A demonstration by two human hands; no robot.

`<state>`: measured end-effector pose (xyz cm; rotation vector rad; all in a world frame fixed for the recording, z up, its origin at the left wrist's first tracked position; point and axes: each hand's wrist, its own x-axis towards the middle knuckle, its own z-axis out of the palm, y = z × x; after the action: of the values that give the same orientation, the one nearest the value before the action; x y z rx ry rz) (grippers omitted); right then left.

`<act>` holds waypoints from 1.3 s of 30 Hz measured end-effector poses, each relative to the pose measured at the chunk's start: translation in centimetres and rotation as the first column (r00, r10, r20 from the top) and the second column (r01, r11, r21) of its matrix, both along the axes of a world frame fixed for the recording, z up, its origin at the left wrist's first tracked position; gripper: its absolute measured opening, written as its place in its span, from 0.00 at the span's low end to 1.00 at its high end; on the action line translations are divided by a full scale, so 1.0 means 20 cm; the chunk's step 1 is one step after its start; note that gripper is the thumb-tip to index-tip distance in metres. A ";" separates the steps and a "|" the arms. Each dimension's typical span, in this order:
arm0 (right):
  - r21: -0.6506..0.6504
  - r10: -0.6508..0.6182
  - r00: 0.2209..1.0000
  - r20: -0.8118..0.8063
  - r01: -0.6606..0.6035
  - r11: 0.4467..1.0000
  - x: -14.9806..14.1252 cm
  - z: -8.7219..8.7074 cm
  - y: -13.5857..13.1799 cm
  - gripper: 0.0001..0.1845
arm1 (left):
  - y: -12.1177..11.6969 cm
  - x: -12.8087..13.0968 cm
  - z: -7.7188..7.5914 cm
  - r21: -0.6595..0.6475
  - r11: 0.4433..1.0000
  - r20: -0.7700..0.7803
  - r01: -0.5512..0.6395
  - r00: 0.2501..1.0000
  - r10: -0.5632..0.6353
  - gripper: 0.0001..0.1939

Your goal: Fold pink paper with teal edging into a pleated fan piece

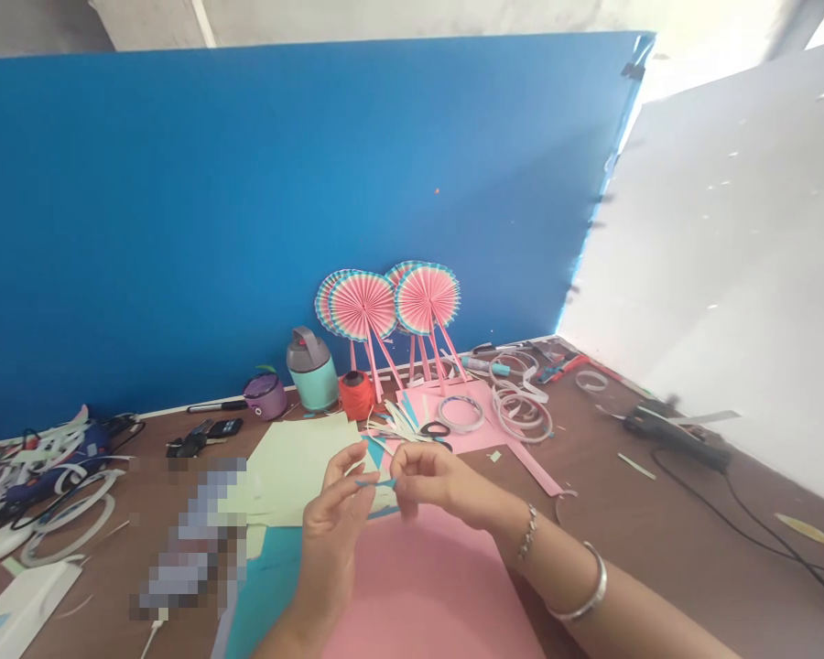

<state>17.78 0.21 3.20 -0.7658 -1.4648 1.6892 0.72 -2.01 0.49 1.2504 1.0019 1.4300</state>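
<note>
Blue strip (377,482) | between left grip (335,517) and right grip (434,478) | apparently pinched — both

The strip (377,482) at lower centre looks like paper, the sheet (439,586) below it smooth, matt paper. Mid-frame fans (363,307) are pleated paper; the lower-right bangle (601,586) is shiny metal.

- The tall blue panel (247,201) bars the back edge of the brown worktop (587,480); the upright white panel (742,256) bars the right edge.
- Mid-back edge, round pink paper fans (363,307) and a teal jug with grey lid (314,380) stand in the way.
- Bare room lies between the right forearm (649,604) and the black corded tool (677,439) near the right edge.
- Tangled white strips (48,467) clutter the back edge's left end.
</note>
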 end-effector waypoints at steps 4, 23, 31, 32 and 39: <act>0.056 -0.078 0.960 0.269 0.065 0.996 0.12 0.09 0.05 0.11 | 0.01 0.00 0.00 0.027 0.999 -0.243 -0.047 0.969 0.052 0.12; -0.065 -0.150 0.771 0.619 0.240 0.968 0.25 -0.21 0.02 0.08 | -0.12 0.05 -0.06 0.088 0.723 -0.995 0.685 0.088 0.037 0.12; -0.072 -0.222 0.733 0.642 0.347 0.935 0.24 -0.28 0.04 0.06 | -0.13 0.04 -0.08 0.105 0.773 -0.991 0.626 0.128 0.030 0.13; -0.088 -0.212 0.734 0.646 0.347 0.934 0.24 -0.27 0.03 0.06 | -0.13 0.04 -0.08 0.100 0.774 -0.993 0.625 0.107 0.042 0.13; -0.058 -0.229 0.742 0.630 0.339 0.939 0.23 -0.29 0.04 0.07 | -0.13 0.04 -0.06 0.103 0.782 -0.995 0.614 0.057 0.087 0.15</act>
<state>22.47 0.92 -2.52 -1.6773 -1.5156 1.3883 1.59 -4.61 -0.77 2.8924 1.0347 0.2318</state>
